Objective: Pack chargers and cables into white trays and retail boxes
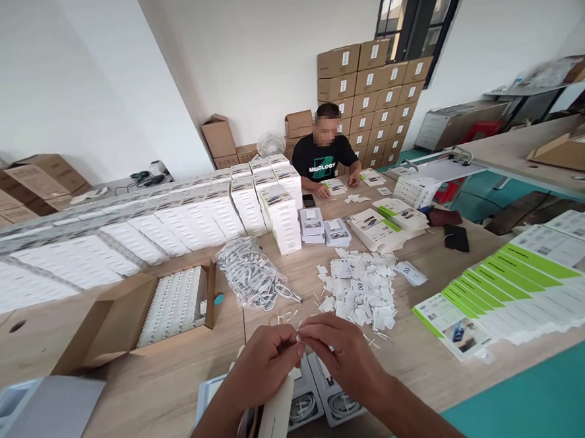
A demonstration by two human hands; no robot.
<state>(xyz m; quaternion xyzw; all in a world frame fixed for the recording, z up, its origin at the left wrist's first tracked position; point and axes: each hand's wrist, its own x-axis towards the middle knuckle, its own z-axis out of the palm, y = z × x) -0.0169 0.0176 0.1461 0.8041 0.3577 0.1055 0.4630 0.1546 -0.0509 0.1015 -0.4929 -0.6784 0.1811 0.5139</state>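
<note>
Fingertips of our left hand (262, 365) and right hand (346, 353) pinch a mostly hidden small white piece (299, 331) above the pale wood-grained table (150, 403) towards its near edge, probably light and easily dropped, so we judge its ends the best hold.

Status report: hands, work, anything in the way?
Left hand, right hand: fingertips together, anything pinched unclear. White plastic trays with coiled pale cables below, partly hidden. Flat white pieces heaped beyond.

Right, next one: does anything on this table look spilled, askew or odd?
Mildly: the small white pieces lie in a loose, spread heap on the table, with strays around its edges, unlike the neatly stacked white boxes. No damage is evident.
</note>
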